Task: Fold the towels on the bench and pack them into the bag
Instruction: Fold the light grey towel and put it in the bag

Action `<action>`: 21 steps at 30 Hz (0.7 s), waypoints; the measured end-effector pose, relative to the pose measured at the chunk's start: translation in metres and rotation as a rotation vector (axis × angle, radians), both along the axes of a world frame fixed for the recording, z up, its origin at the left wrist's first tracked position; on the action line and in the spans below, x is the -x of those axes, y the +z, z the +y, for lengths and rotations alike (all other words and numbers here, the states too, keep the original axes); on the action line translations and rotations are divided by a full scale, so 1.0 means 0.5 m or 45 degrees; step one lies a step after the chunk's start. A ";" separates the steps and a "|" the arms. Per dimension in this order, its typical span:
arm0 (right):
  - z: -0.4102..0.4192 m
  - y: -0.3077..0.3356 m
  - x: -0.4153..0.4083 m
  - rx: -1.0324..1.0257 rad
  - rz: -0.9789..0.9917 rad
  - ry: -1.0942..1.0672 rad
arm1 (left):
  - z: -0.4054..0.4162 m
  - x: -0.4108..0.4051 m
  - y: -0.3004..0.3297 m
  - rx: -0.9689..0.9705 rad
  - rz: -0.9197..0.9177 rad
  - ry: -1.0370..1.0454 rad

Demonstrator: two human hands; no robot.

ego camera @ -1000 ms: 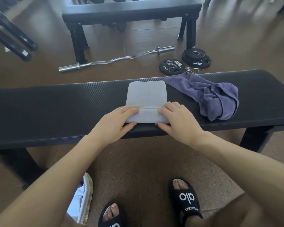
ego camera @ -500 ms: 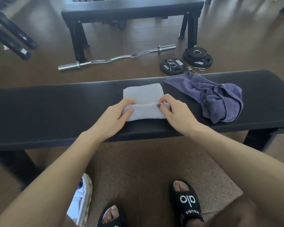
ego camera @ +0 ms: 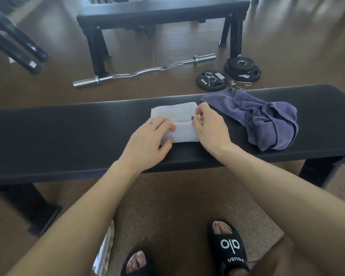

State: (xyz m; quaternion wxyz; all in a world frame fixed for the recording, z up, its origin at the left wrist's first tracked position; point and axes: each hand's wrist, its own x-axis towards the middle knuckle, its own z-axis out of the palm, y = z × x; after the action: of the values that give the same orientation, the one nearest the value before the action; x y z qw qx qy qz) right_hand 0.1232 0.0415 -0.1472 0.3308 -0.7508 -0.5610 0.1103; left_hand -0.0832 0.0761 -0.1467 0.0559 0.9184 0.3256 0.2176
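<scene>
The white towel (ego camera: 177, 122) lies near the middle of the black bench (ego camera: 68, 134), now reduced to a compact, multi-layer packet. A second ago it was a longer flat strip with only its near edge raised; half a second ago that near portion was being turned over; it is now laid forward, with a fold seam running across the packet between the two hands. On this evidence the first towel is close to its final folded size, and one more press or fold should make it ready for packing. The left hand (ego camera: 149, 142) rests palm down on the packet's left near portion, fingers together and pressing flat. The right hand (ego camera: 207, 126) is arched at the right edge, thumb and fingertips pinching the upper layer near the far right corner. Both forearms extend forward from the lower frame. The purple towel (ego camera: 267, 120) sits crumpled just to the right of the white one, not yet folded. A light object at the lower frame edge (ego camera: 106, 253), on the floor, may be the bag; it cannot be identified with certainty.
</scene>
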 end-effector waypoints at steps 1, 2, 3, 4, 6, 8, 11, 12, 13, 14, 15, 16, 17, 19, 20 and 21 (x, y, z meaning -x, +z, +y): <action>-0.002 -0.002 0.001 -0.074 -0.078 0.038 | 0.000 0.003 -0.003 0.016 0.020 -0.002; -0.005 -0.004 0.003 -0.151 -0.181 0.090 | 0.001 0.007 -0.008 0.022 0.052 -0.012; -0.010 -0.005 0.002 -0.220 -0.277 0.159 | 0.002 0.010 -0.013 0.022 0.074 -0.016; -0.016 -0.006 0.000 -0.268 -0.349 0.243 | 0.006 0.013 -0.017 0.026 0.074 -0.016; -0.031 -0.009 -0.008 -0.269 -0.410 0.418 | 0.013 0.019 -0.019 0.068 0.079 -0.003; -0.043 -0.017 -0.026 -0.181 -0.445 0.547 | 0.016 0.021 -0.016 0.129 0.077 0.003; -0.046 -0.020 -0.045 -0.071 -0.324 0.553 | 0.020 0.022 -0.004 0.209 0.057 0.000; -0.043 -0.016 -0.045 -0.057 -0.226 0.525 | 0.023 0.023 0.000 0.243 0.065 0.011; -0.040 -0.011 -0.044 -0.042 -0.124 0.496 | 0.027 0.025 0.003 0.284 0.080 0.029; -0.036 -0.006 -0.044 -0.016 -0.026 0.471 | 0.032 0.026 0.006 0.339 0.094 0.044; -0.033 -0.001 -0.044 0.023 0.063 0.451 | 0.037 0.027 0.009 0.398 0.098 0.052; -0.030 0.001 -0.044 0.071 0.135 0.434 | 0.040 0.029 0.010 0.451 0.096 0.060; -0.027 0.002 -0.044 0.115 0.185 0.421 | 0.042 0.030 0.008 0.488 0.086 0.065; -0.021 0.001 -0.043 0.156 0.222 0.410 | 0.046 0.027 0.006 0.501 0.052 0.071; -0.017 0.000 -0.041 0.152 0.218 0.405 | 0.047 0.023 0.004 0.475 0.034 0.067; -0.013 -0.002 -0.038 0.139 0.205 0.393 | 0.046 0.018 0.003 0.400 0.021 0.054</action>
State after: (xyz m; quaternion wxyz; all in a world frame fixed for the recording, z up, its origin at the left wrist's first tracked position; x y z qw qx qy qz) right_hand 0.1420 0.0352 -0.1482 0.3125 -0.6614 -0.6345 0.2497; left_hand -0.0921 0.0991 -0.1450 0.1918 0.8931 0.3753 0.1576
